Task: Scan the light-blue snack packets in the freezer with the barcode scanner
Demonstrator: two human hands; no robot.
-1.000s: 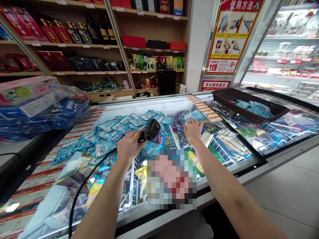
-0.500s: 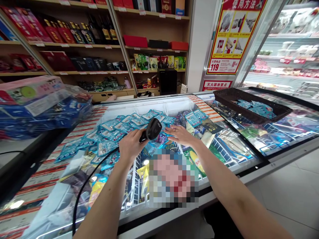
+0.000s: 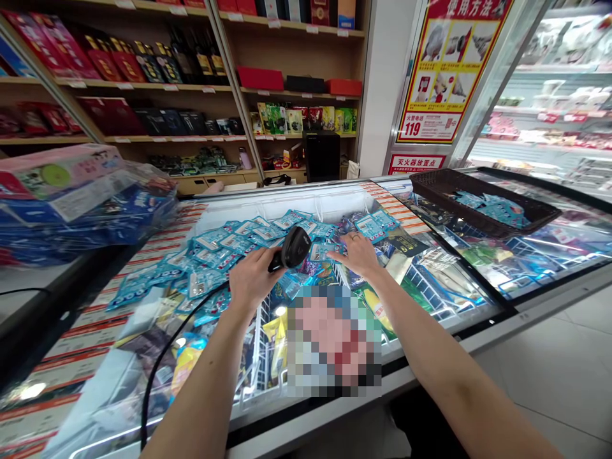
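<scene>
My left hand (image 3: 251,280) is wrapped round the handle of a black barcode scanner (image 3: 296,247), its head pointing away from me to the right. A black cable runs back from it past my left forearm. My right hand (image 3: 358,254) is open above the freezer top, thumb held apart from the fingers. Its thumb is at the edge of a blue packet (image 3: 321,252) lying just right of the scanner. Beyond its fingers are more blue packets (image 3: 375,224). Many similar packets (image 3: 222,241) lie spread and overlapping to the left of the scanner.
A brown basket (image 3: 482,207) with blue packets stands on the freezer at right. Plastic-wrapped goods (image 3: 86,204) are stacked at left. Bagged foods fill the wire-divided freezer (image 3: 258,357) below the glass. Shelves of boxes and bottles (image 3: 186,60) stand behind. A pixelated patch covers the front middle.
My right hand has moved a little right and away from the scanner. The blue packet beside the scanner now shows, formerly under or behind that hand. My left hand and the scanner stay put.
</scene>
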